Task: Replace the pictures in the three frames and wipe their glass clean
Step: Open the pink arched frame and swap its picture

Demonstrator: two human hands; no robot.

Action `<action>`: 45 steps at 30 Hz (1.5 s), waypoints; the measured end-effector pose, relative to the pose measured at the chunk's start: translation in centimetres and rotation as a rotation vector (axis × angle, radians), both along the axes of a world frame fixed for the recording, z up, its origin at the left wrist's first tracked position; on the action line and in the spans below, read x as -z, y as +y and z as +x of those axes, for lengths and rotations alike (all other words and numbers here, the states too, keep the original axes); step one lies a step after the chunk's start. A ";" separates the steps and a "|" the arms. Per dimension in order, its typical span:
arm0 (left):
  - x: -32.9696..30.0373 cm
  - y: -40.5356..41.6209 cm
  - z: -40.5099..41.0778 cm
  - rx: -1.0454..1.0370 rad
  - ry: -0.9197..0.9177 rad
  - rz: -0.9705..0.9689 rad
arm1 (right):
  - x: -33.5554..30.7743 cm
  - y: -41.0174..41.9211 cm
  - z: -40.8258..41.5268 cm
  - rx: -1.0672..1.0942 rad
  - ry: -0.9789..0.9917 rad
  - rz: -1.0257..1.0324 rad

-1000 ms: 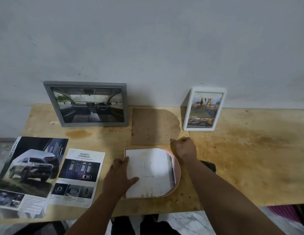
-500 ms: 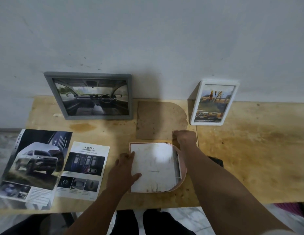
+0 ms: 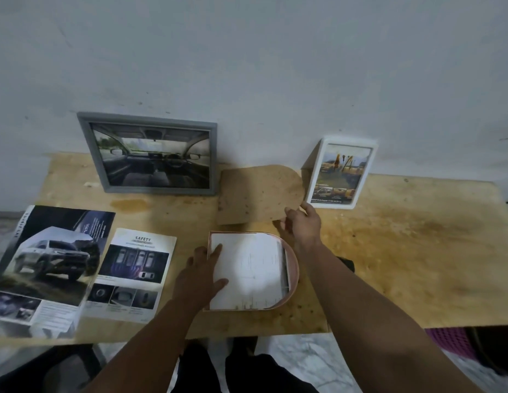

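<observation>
Right hand (image 3: 302,226) pinches the near right edge of the brown backing board (image 3: 258,192); board looks partly lifted off the table (image 3: 403,251), its far edge blurred. Left hand (image 3: 203,275) lies flat with fingers spread, pressing the white picture sheet (image 3: 250,272) into the arched pink frame (image 3: 293,275), which lies face down at 6 o'clock of the table, board just behind it at 12.

Risks, as judgement: sheet sits slightly askew in the frame, right strip uncovered; if the left hand lets go early it can slide and the board would trap it crooked. Board swung in tilted could catch the frame rim or crease the paper. White frame (image 3: 339,173) stands just beside the right hand at 1 o'clock; a knuckle or board corner could tip it. Palm pressure may smudge the glass underneath, though the glass is hidden.

Surface: worn plywood, stained patches at 3 o'clock and below the grey frame (image 3: 149,154) at 11. Car brochure (image 3: 48,262) and safety leaflet (image 3: 130,272) at 8–9 o'clock, brochure overhanging the near edge. Plain pale wall behind, marbled floor below, purple basket (image 3: 448,343) at 4 o'clock.
</observation>
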State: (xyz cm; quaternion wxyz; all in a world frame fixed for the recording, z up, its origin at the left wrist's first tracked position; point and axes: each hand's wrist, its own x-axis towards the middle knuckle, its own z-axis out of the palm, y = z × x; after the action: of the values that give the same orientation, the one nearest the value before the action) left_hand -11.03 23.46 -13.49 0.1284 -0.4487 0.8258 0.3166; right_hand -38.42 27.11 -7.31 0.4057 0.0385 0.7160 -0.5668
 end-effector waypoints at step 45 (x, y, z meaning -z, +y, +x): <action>-0.8 2.3 2.0 -0.132 -0.042 0.033 | 0.9 12.4 7.9 -0.890 0.323 0.706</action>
State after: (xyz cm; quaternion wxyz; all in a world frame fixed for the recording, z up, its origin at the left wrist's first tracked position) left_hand -9.06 25.73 -12.70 0.1322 -0.5066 0.7861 0.3284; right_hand -30.53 39.50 -8.22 0.4530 -0.2196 0.8614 -0.0683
